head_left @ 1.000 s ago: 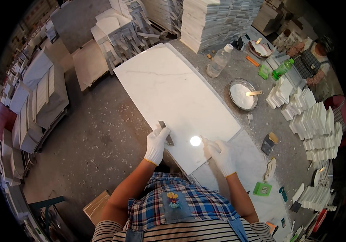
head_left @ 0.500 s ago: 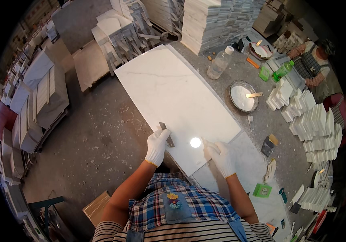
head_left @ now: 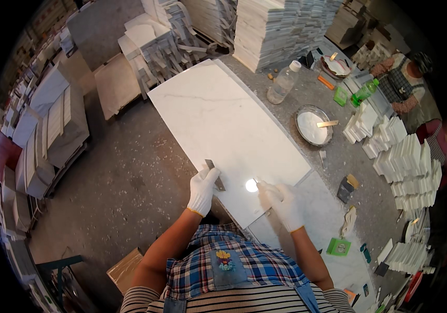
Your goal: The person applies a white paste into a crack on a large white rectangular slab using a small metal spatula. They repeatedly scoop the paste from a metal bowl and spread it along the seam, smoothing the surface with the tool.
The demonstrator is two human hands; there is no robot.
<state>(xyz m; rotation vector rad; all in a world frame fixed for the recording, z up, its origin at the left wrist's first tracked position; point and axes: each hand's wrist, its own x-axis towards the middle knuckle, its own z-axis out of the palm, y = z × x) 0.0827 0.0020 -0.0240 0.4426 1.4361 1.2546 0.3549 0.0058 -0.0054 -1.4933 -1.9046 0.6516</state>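
Observation:
A large white stone slab (head_left: 223, 130) with a faint grey vein lies before me. My gloved left hand (head_left: 201, 190) is closed round a flat metal scraper blade (head_left: 220, 183), held at the slab's left edge near me. My gloved right hand (head_left: 285, 203) rests low over the slab's near right part, fingers drawn together. A thin dark piece shows at its fingertips; its kind is too small to make out. Right by those fingertips is a bright round white spot (head_left: 251, 185); whether it is a light or a reflection I cannot tell.
Right of the slab stand a clear bottle (head_left: 283, 83) and a bowl of white paste (head_left: 312, 126) with a spreader in it. Stacked white tiles (head_left: 403, 161) line the right side. Two people (head_left: 403, 83) are beyond. A tall tile stack (head_left: 275, 36) rises at the back.
My right hand has shifted slightly, and a thin dark piece now shows at its fingertips beside the bright spot. My left hand holds the scraper blade in nearly the same place.

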